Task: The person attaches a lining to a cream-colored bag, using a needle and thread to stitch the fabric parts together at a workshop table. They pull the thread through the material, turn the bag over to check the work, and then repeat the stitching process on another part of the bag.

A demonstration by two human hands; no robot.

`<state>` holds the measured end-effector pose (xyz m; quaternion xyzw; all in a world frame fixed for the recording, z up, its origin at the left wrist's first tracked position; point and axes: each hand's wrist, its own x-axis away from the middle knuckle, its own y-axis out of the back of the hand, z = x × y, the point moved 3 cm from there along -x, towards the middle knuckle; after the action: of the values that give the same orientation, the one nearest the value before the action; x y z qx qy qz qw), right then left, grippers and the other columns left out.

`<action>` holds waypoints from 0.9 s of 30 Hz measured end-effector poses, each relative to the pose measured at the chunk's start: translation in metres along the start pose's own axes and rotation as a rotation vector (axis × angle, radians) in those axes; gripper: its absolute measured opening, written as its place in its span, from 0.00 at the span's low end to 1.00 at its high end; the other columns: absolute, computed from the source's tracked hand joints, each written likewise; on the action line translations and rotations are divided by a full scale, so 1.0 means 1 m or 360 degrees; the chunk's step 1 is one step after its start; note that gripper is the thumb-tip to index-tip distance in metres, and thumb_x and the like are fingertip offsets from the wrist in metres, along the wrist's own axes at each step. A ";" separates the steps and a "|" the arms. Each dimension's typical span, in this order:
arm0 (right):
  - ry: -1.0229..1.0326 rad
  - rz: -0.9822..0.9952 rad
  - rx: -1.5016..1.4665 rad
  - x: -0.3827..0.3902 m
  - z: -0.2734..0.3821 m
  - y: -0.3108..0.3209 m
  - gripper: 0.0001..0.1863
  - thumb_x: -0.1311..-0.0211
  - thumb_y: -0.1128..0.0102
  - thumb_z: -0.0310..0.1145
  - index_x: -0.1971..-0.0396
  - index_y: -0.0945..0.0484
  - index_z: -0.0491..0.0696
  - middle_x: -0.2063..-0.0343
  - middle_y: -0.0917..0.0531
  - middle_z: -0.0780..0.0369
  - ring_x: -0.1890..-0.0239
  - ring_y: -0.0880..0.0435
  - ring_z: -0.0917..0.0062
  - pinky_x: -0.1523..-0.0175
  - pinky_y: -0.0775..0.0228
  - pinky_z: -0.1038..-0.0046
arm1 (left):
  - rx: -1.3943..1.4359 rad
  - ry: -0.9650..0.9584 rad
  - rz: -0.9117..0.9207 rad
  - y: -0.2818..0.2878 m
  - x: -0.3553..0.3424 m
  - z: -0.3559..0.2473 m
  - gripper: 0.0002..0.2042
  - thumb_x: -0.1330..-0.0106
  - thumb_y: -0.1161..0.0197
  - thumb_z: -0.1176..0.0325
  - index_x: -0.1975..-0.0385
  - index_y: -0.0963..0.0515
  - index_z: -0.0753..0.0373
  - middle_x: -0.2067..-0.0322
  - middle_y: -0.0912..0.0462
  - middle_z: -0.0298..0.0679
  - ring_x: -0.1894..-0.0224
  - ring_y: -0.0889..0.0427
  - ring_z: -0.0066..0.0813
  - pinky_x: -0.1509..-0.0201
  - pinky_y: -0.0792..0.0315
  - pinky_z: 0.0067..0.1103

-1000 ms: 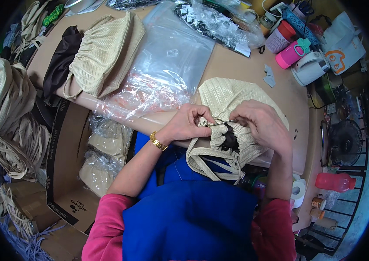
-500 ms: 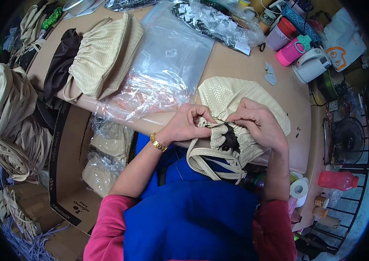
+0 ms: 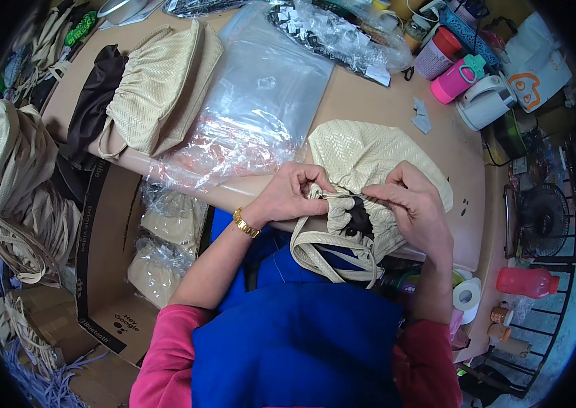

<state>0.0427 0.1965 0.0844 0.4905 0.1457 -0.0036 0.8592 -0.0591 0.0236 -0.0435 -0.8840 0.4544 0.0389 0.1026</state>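
Observation:
A cream woven-pattern handbag [image 3: 369, 146] with a gathered opening lies at the table's near edge, partly over it. Its straps [image 3: 318, 255] hang down toward my lap, and dark lining [image 3: 358, 216] shows in the opening. My left hand [image 3: 288, 197], with a gold watch at the wrist, pinches the gathered edge of the bag between thumb and fingers. My right hand [image 3: 415, 207] is closed in a pinch just right of that spot. A thin dark line runs from its fingertips toward the left fingers; whether it is a needle or thread is too small to tell.
Another cream bag [image 3: 148, 95] lies at the left beside dark cloth [image 3: 94, 95]. Clear plastic bags [image 3: 260, 88] cover the table's middle. Below stands a cardboard box [image 3: 108, 238] with wrapped bags inside. A pink bottle [image 3: 452, 83] and white kettle [image 3: 486, 102] stand at the right.
My right hand has drawn slightly right, away from the left fingers, and its fingers have shifted. My left hand keeps its pinch on the bag's edge.

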 end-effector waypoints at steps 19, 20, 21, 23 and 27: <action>0.0178 0.0154 0.0551 -0.001 0.025 -0.001 0.16 0.54 0.46 0.21 0.63 0.18 0.49 0.74 0.29 0.60 0.69 0.24 0.66 0.63 0.33 0.66 | 0.0052 0.0012 0.0036 0.001 -0.001 0.006 0.09 0.50 0.28 0.72 0.71 0.19 0.66 0.74 0.20 0.27 0.74 0.30 0.07 0.72 0.40 0.10; 0.0190 0.0136 0.0554 -0.001 0.024 -0.002 0.16 0.54 0.45 0.20 0.63 0.18 0.49 0.74 0.28 0.60 0.70 0.24 0.66 0.63 0.33 0.65 | 0.0040 0.0028 0.0043 0.001 -0.001 0.006 0.09 0.50 0.28 0.72 0.71 0.19 0.66 0.74 0.20 0.27 0.74 0.30 0.07 0.72 0.40 0.10; 0.0146 0.0098 0.0512 -0.001 0.025 -0.003 0.16 0.55 0.45 0.20 0.64 0.17 0.49 0.74 0.28 0.60 0.69 0.24 0.66 0.63 0.32 0.65 | 0.0058 0.0023 0.0040 0.001 -0.001 0.005 0.09 0.50 0.28 0.72 0.71 0.19 0.66 0.74 0.20 0.27 0.74 0.30 0.07 0.72 0.40 0.10; 0.0060 0.0021 0.0428 0.000 0.029 -0.006 0.16 0.55 0.44 0.18 0.65 0.17 0.48 0.74 0.27 0.60 0.68 0.23 0.66 0.62 0.30 0.65 | 0.0093 0.0012 0.0030 0.000 -0.001 0.004 0.09 0.50 0.28 0.72 0.71 0.19 0.66 0.75 0.20 0.27 0.74 0.30 0.07 0.72 0.40 0.10; -0.0087 0.0040 0.0045 -0.002 0.020 -0.006 0.13 0.51 0.44 0.16 0.67 0.16 0.45 0.72 0.25 0.59 0.67 0.21 0.67 0.60 0.29 0.69 | 0.0062 0.0016 0.0028 0.001 0.000 0.003 0.09 0.50 0.28 0.73 0.70 0.19 0.66 0.74 0.20 0.27 0.74 0.31 0.07 0.73 0.40 0.10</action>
<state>0.0447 0.1763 0.0895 0.5042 0.1158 -0.0085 0.8557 -0.0593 0.0238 -0.0470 -0.8780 0.4634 0.0265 0.1171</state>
